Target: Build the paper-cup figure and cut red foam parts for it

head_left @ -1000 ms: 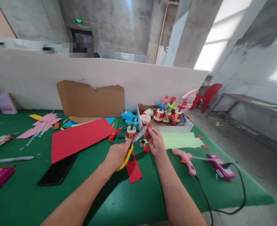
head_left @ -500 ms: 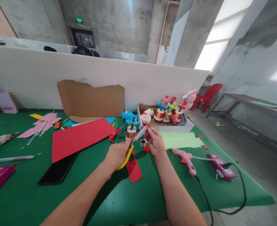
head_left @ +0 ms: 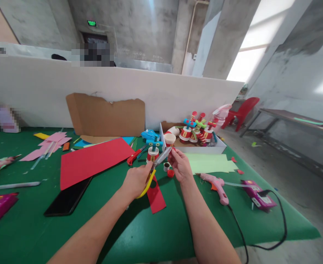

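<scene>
My left hand (head_left: 136, 180) is closed round the yellow handles of a pair of scissors (head_left: 156, 166). The blades point up and right toward my right hand (head_left: 180, 165). That hand pinches a small red piece (head_left: 173, 149) at the blade tips. Below the hands a red paper strip (head_left: 155, 196) lies on the green table (head_left: 156, 234). A small red cap (head_left: 170, 173) and a short dark tube (head_left: 166, 167) sit just beside my right hand. A paper-cup figure (head_left: 152, 152) stands behind the scissors.
A large red sheet (head_left: 94, 159) and a black phone (head_left: 66, 201) lie to the left. A pink glue gun (head_left: 216, 186) with a black cord (head_left: 283, 223) lies to the right, near a pink packet (head_left: 257, 200). A white box (head_left: 202, 148) of cup figures and light green paper (head_left: 209, 163) sit behind.
</scene>
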`<state>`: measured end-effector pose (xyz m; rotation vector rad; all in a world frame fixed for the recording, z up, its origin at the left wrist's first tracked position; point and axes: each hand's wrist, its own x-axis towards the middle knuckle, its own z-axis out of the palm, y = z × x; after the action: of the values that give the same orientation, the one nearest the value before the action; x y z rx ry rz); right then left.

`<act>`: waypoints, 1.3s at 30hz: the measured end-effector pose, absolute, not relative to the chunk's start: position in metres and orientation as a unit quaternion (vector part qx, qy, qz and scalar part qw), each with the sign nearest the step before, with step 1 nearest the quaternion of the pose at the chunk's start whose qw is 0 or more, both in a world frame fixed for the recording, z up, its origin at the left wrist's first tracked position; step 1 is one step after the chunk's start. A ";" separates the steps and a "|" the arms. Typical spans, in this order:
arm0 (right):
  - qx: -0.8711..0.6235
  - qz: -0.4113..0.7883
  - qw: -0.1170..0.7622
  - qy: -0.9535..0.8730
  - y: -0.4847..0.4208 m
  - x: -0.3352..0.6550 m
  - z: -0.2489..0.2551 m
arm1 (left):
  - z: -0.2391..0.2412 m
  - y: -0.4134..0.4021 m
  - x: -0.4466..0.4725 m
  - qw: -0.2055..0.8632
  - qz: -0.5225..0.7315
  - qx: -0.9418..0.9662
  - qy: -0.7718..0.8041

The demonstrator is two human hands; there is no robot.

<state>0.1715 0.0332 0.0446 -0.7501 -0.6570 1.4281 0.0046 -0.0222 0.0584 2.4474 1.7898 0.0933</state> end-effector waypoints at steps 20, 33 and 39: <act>-0.323 0.626 0.635 -0.318 0.034 0.172 0.041 | 0.059 -0.022 0.005 0.055 0.035 0.804 0.591; -0.322 0.630 0.625 -0.330 0.035 0.172 0.037 | 0.056 -0.021 0.004 0.050 0.038 0.806 0.589; -0.324 0.635 0.622 -0.323 0.035 0.172 0.038 | 0.056 -0.021 0.004 0.053 0.037 0.804 0.591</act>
<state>0.1717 0.0351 0.0377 -0.7449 -0.7421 1.4595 0.0044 -0.0211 0.0564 2.4447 1.7974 0.1129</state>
